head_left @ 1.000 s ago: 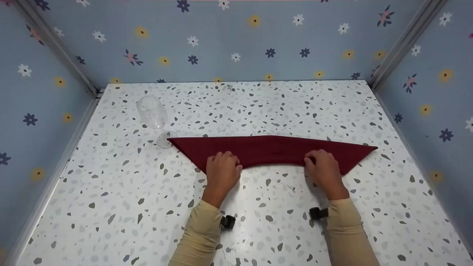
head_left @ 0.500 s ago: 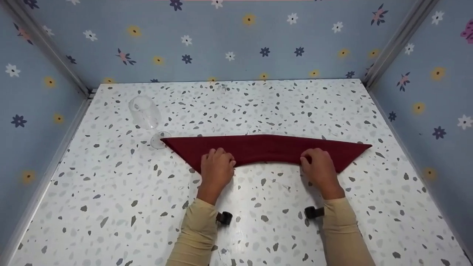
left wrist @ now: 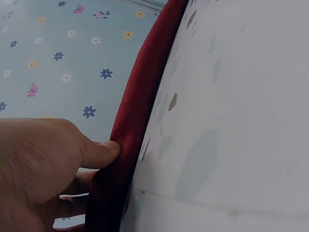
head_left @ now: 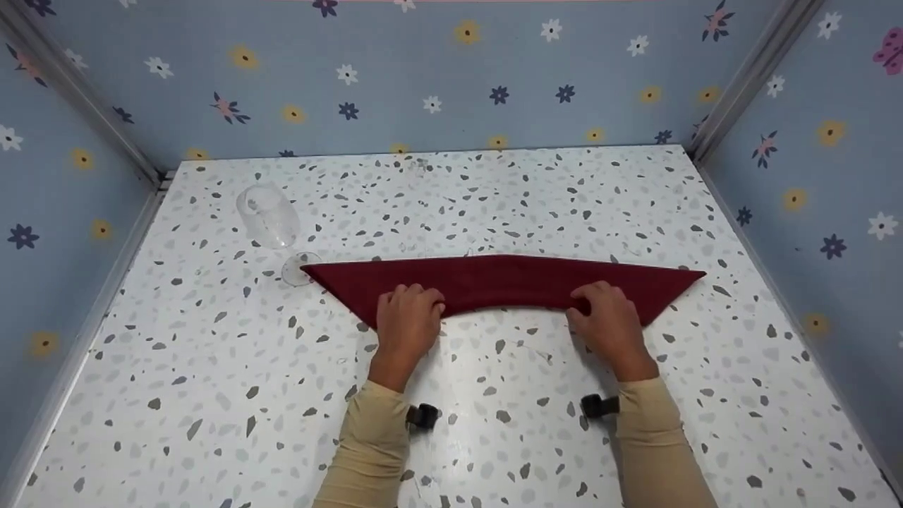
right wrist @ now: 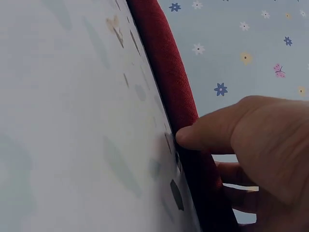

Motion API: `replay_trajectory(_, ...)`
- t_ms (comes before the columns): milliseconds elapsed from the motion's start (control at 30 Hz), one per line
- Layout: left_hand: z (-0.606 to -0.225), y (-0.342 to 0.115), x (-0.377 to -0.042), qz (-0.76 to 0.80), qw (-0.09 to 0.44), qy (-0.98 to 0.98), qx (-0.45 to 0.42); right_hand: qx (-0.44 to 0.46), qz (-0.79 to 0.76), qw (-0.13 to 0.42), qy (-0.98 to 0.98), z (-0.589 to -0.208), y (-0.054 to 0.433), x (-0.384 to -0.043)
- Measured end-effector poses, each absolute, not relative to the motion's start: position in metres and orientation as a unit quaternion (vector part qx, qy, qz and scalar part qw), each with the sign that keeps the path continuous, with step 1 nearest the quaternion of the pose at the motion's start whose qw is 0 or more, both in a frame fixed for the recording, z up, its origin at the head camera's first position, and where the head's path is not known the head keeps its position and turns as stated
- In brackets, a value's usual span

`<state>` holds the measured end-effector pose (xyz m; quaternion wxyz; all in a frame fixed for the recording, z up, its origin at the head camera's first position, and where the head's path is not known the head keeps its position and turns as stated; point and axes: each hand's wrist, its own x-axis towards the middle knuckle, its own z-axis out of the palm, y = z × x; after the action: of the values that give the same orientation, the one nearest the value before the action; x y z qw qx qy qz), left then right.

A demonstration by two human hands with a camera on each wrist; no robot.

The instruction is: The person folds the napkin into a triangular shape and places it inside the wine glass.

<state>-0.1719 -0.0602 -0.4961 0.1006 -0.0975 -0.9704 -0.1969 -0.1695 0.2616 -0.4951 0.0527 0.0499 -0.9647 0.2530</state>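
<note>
speckled worktop (head_left: 465, 451), red cloth (head_left: 508, 282) across its middle; i see left hand (head_left: 407, 321) and right hand (head_left: 609, 324) grips pinching its near edge, practically unchanged since a second ago, so progress looks paused.

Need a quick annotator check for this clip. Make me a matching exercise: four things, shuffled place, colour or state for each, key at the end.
Things:
1. cloth
2. glass
3. left grip
4. right grip

Descriptions:
A. pinching the cloth's near edge, on the side away from the glass
B. clear and see-through, by the cloth's left tip
C. pinching the cloth's near edge, on the side closer to the glass
D. dark red

Pairs: 1-D, 2-B, 3-C, 4-A
</note>
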Motion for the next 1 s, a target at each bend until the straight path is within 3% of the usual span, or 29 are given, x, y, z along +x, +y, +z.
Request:
replay_trajectory(133,-0.495,-0.066,-0.17,-0.21,0.068,-0.97,-0.106,0.048,0.251,0.059,-0.965,-0.496,0.263,-0.169)
replay_trajectory(467,-0.496,-0.073,-0.174,-0.222,0.054,-0.969,-0.088,0.049,0.257,0.064,-0.963,-0.497,0.263,-0.168)
replay_trajectory(1000,-0.506,-0.078,-0.179,-0.245,0.151,-0.953,-0.096,0.01,0.281,0.078,-0.956,-0.497,0.266,-0.17)
